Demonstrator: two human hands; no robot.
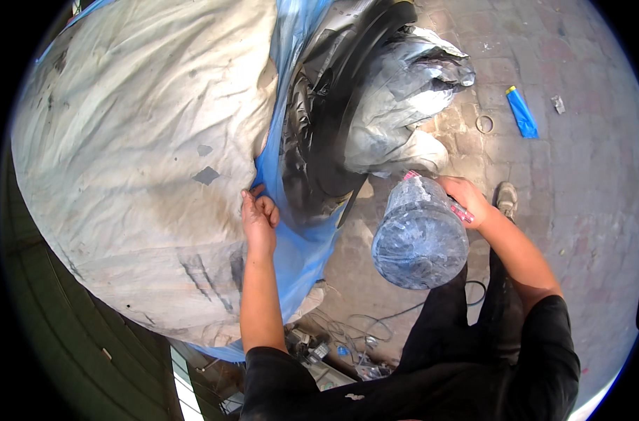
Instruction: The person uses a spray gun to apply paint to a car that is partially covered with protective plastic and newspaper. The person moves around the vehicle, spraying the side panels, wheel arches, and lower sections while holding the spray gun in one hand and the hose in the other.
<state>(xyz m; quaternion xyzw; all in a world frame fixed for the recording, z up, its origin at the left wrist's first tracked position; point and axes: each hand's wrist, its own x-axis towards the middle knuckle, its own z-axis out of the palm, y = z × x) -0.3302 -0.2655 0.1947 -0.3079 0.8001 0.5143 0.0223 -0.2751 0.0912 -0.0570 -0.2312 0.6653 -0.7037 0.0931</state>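
My right hand (467, 198) is wrapped round the red handle of what looks like a paint spray gun (421, 235). Its large, grey, paint-dusted cup faces up at me and hides most of the gun body. At the left, my left hand (261, 214) has its fingers curled at the edge of a stained cream cloth cover (158, 126), apparently pinching it. Blue plastic sheeting (291, 210) runs just under that edge. Beyond the gun stands a black curved panel (340, 112), with crumpled whitish sheeting (397, 105) beside it.
Paving (565, 175) spreads over the right side. On it lie a blue roll with a yellow end (521, 112), a ring (484, 124) and a scrap (559, 104). Loose cable (375, 319) and clutter (316, 351) lie low in the middle. My shoe (506, 200) stands near the gun.
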